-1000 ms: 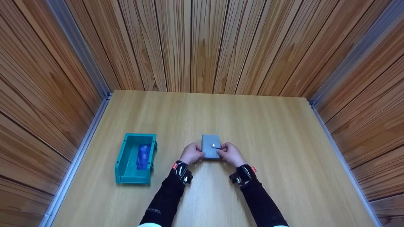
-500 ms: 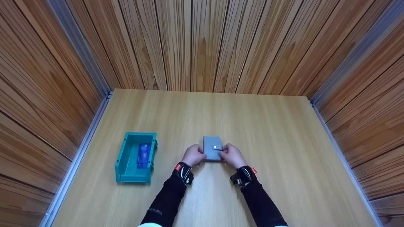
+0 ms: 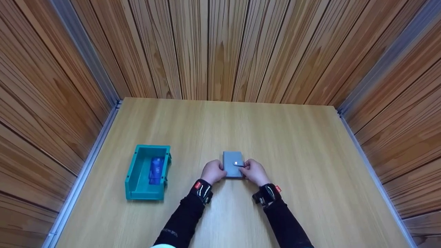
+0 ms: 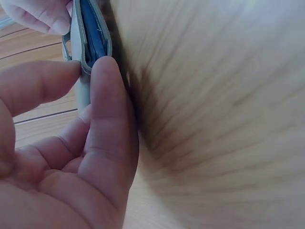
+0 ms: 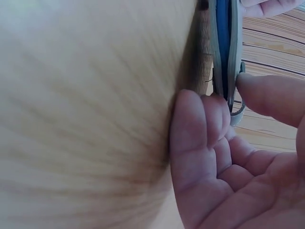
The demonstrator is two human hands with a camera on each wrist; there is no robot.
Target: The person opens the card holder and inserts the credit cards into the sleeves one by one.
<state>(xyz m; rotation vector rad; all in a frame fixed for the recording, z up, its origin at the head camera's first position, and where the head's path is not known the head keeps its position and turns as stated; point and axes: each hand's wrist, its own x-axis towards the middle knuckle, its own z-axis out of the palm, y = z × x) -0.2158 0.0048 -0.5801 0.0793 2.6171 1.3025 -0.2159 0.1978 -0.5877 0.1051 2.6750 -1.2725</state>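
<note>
**Grey card wallet pinched between both hands, mid-counter**

Currently both hands are meeting at a small grey rectangular snap-closure wallet (image 3: pixel 233 164), which is lying on the pale wood-grain counter (image 3: pixel 293 144) near its front middle. The left hand (image 3: pixel 213 171) is gripping the wallet's left edge: in the left wrist view the thumb and fingers (image 4: pixel 112 119) are curling onto the grey edge (image 4: pixel 77 33), with blue lining showing between the covers. The right hand (image 3: pixel 254 171) is pinching the right edge; in the right wrist view its fingers (image 5: pixel 198 143) are sitting under the wallet (image 5: pixel 232 47) and the thumb is pressing near the small strap tab (image 5: pixel 238 112).

Key relation: the wallet is lying directly ahead of the fingertips, between the two hands, its long axis running away from the person. Both hands are touching it; neither is nearer. The shiny round snap (image 3: pixel 236 163) is facing up, just beside the right thumb.

A teal open plastic bin (image 3: pixel 135 172) is standing well apart to the left, holding a blue card-like item (image 3: pixel 155 170); its print is too small to read. Small red tags are showing on the black wrist straps (image 3: pixel 203 189); the lettering is illegible. No brand is legible on the wallet.
</note>
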